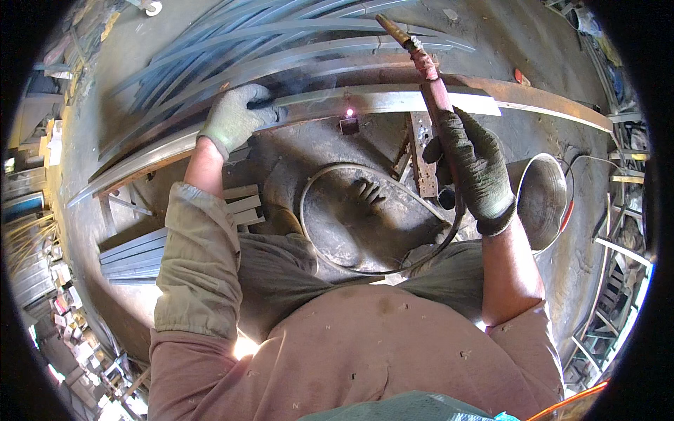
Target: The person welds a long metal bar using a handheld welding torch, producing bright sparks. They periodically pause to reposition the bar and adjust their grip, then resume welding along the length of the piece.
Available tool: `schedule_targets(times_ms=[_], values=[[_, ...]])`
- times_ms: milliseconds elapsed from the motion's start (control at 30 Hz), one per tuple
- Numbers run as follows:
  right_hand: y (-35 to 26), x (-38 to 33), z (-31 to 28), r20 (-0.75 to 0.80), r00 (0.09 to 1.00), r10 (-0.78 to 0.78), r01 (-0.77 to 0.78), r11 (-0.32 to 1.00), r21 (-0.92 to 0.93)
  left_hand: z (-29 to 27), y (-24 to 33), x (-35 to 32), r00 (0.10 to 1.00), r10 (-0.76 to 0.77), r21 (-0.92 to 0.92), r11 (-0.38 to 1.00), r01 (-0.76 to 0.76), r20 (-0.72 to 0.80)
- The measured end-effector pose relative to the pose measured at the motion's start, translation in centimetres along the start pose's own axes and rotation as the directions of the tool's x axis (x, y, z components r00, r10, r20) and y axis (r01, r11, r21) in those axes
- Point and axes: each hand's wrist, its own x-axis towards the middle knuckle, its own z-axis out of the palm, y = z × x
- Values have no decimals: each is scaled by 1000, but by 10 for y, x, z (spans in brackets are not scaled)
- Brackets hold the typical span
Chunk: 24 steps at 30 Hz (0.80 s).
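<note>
My left hand, in a light grey work glove, grips a long steel bar from its near side, thumb and fingers curled about it. A small spot glows pink-white on the bar's near edge, by a small dark metal piece. My right hand, in a darker grey glove, is wrapped around the reddish handle of a welding torch. The torch's brass-coloured nozzle points up and left, away from the glowing spot. Its cable loops on the floor between my legs.
Many loose steel strips lie beyond the bar. A perforated metal upright stands under it. A round metal bucket sits at right. Stacked square tubes lie at lower left, and metal frames line the right side.
</note>
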Motion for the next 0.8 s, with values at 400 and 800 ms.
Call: schedule_targets(times_ms=[400,800], values=[[6,-10,-14,-14,1000,26,-25,999,48,26,28,-6,984,157,406,907,-110,-85],[5,-17,-17,-30,999,21,-20,999,33,27,23,-7,965,219,559,823,-103,-143]])
